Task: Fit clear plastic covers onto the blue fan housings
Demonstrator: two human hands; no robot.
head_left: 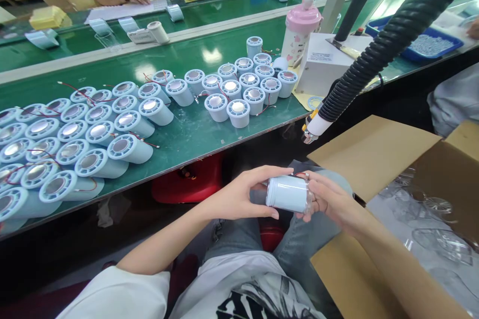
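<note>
Long green table (194, 134) across the top, glossy under the lights. Open cardboard box (374, 154) low on the right, clear plastic parts inside. Black ribbed hose (377, 50) slanting down from the upper right. Rows of pale blue cylinders (97, 132) lying on the table at left, a second cluster (243, 87) standing upright near a pink bottle (301, 25). Down over the lap, left hand (239, 197) and right hand (329, 202), fingers of both wrapped round a single pale blue cylinder (287, 193), held sideways, clear of the table.
</note>
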